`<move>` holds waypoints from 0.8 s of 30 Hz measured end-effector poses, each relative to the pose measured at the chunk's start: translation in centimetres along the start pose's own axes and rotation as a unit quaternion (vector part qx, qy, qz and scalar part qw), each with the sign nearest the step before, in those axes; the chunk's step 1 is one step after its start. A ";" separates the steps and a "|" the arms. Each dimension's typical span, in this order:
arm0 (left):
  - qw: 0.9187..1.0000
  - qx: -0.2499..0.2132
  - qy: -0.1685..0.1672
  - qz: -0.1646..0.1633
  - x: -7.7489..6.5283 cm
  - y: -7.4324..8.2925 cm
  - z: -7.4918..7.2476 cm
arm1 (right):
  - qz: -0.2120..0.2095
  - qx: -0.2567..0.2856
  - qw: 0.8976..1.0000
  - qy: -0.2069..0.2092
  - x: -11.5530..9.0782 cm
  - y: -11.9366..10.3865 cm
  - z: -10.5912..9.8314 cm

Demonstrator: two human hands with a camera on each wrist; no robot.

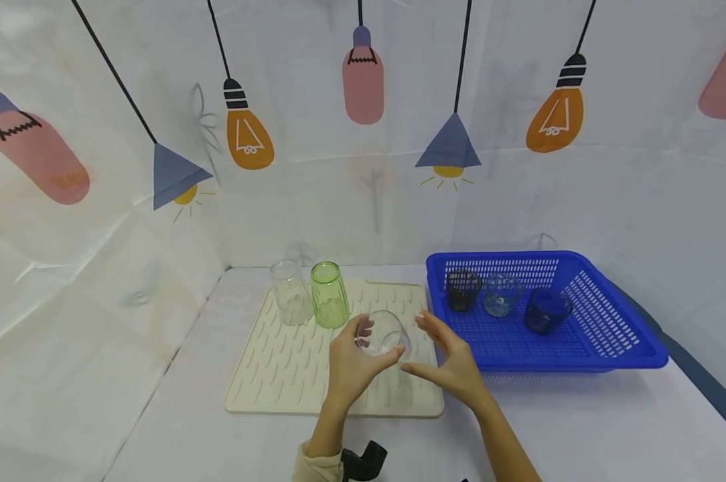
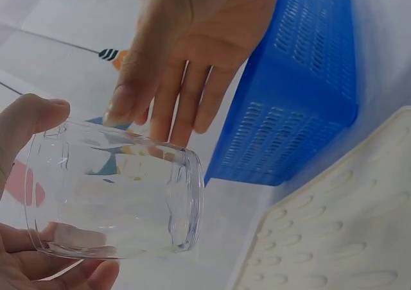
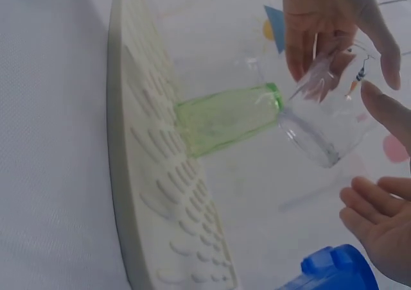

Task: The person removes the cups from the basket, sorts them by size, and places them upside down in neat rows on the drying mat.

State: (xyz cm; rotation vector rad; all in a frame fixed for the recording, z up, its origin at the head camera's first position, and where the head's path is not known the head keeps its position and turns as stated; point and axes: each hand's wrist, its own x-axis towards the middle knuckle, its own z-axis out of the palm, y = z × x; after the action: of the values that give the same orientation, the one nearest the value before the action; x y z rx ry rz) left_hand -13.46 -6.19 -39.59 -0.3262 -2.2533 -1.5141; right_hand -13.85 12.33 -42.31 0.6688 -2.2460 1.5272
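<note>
My left hand grips a clear drinking glass above the drying mat, thumb on one side and fingers round the other. The left wrist view shows the glass lying sideways across the picture, its thick base toward the right. My right hand is just right of the glass, thumb and fingers spread apart. In the right wrist view its fingers are extended beside the glass, and its thumb overlaps the glass's edge. A green glass and a tall clear glass stand on the mat's far left part.
The cream drying mat has raised ridges and lies on a white table. To its right sits a blue plastic basket holding a dark glass, a clear cup and a dark blue glass. A white sheet with printed lamps hangs behind.
</note>
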 end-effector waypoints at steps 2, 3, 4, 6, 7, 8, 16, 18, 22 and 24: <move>1.000 -0.011 -0.004 -0.005 0.1 -0.2 -0.1 | 0.006 0.001 1.000 -0.005 -0.1 0.1 -0.1; 1.000 -0.019 -0.007 -0.007 0.1 -0.3 -0.2 | 0.008 0.002 1.000 -0.007 -0.1 0.1 -0.2; 0.999 -0.032 -0.010 -0.012 0.1 -0.3 -0.3 | 0.011 0.004 1.000 -0.009 -0.1 0.2 -0.2; 0.998 -0.063 -0.020 -0.023 0.1 -0.4 -0.4 | 0.014 0.008 1.000 -0.011 0.0 0.2 -0.3; 0.996 -0.080 -0.025 -0.031 0.2 -0.5 -0.5 | 0.016 0.013 1.000 -0.012 0.0 0.2 -0.4; 0.994 -0.096 -0.030 -0.038 0.2 -0.5 -0.6 | 0.016 0.016 1.000 -0.011 0.0 0.2 -0.4; 0.969 -0.230 -0.065 -0.069 0.3 -0.7 -0.7 | 0.029 0.106 0.994 -0.018 0.2 0.4 -0.8; 0.959 -0.265 -0.076 -0.069 0.3 -0.9 -0.7 | 0.046 0.139 0.989 -0.024 0.3 0.2 -0.8; 0.938 -0.322 -0.094 -0.084 0.3 -1.1 -0.5 | 0.073 0.213 0.974 -0.039 0.4 -0.1 -0.8; 0.929 -0.341 -0.100 -0.100 0.2 -1.0 -0.4 | 0.073 0.251 0.964 -0.047 0.5 -0.2 -0.6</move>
State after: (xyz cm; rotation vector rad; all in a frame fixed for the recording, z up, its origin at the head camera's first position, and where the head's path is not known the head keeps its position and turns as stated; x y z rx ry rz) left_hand -13.97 -6.99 -40.22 -0.4714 -1.8596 -2.4550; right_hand -14.11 12.75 -41.68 0.7314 -2.0138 2.2149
